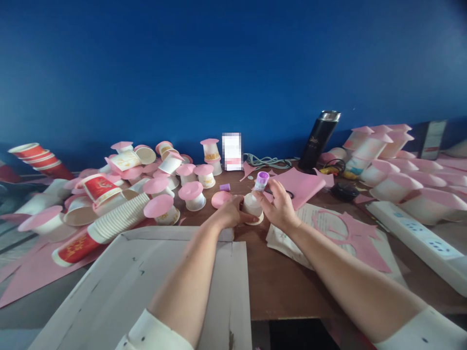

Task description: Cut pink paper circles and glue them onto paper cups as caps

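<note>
My left hand [231,211] is closed around the side of an upturned white paper cup [252,208] standing on the table. In my right hand [280,205] is a glue stick [261,181], purple end up, its lower end at the top of the cup. Whether the glue touches the paper is hidden by the fingers. Behind my left hand lie a small purple cap [224,187] and a round pink paper piece [221,199]. Several cups topped with pink paper, such as this cup [192,195], stand to the left.
A grey board [146,282] covers the front left, below a stack of nested cups [116,218]. Pink paper [299,187] and cut scraps lie right of my hands. A black thermos [319,141] stands against the wall. A power strip [419,243] and more pink-topped cups fill the right.
</note>
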{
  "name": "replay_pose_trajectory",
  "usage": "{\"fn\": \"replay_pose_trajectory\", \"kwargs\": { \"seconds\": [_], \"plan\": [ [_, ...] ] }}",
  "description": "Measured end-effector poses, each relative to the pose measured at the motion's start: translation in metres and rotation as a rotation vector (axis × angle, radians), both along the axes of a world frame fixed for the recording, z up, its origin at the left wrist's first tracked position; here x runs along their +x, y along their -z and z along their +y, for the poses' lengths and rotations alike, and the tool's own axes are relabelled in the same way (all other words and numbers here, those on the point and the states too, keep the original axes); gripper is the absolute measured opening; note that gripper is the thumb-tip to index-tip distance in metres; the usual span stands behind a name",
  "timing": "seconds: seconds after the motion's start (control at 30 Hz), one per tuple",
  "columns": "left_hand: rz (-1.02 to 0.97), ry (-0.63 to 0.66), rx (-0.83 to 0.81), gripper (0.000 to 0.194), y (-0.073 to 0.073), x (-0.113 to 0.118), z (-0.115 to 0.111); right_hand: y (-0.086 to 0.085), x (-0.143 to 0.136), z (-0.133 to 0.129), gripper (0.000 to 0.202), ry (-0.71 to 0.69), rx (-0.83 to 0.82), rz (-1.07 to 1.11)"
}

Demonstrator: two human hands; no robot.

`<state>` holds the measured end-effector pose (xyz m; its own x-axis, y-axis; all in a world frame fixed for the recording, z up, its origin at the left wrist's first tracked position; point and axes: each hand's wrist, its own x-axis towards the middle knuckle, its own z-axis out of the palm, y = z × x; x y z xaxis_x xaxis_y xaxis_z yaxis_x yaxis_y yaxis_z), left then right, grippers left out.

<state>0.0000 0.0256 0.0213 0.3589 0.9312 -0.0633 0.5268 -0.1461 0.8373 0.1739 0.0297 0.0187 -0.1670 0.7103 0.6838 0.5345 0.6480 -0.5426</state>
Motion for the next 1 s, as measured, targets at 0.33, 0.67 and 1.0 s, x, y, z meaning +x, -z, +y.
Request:
{"fn": "replay_pose_trajectory", "kwargs": {
  "seconds": [0.33,0.67,1.0],
  "plan": [
    [-0.021,-0.005,-0.011,0.052,0.003,-0.001,0.002,0.003,0.001,0.000,0.029,-0.060,-0.047,0.029],
    [-0.064,0.027,0.048,0.057,0.011,-0.001,0.004,0.002,0.000,0.003,0.036,-0.127,-0.217,0.525],
    [-0.006,0.015,-0.005,0.048,0.003,-0.001,-0.001,0.004,0.002,-0.004,0.025,-0.110,0.040,0.026]
  ]
}}
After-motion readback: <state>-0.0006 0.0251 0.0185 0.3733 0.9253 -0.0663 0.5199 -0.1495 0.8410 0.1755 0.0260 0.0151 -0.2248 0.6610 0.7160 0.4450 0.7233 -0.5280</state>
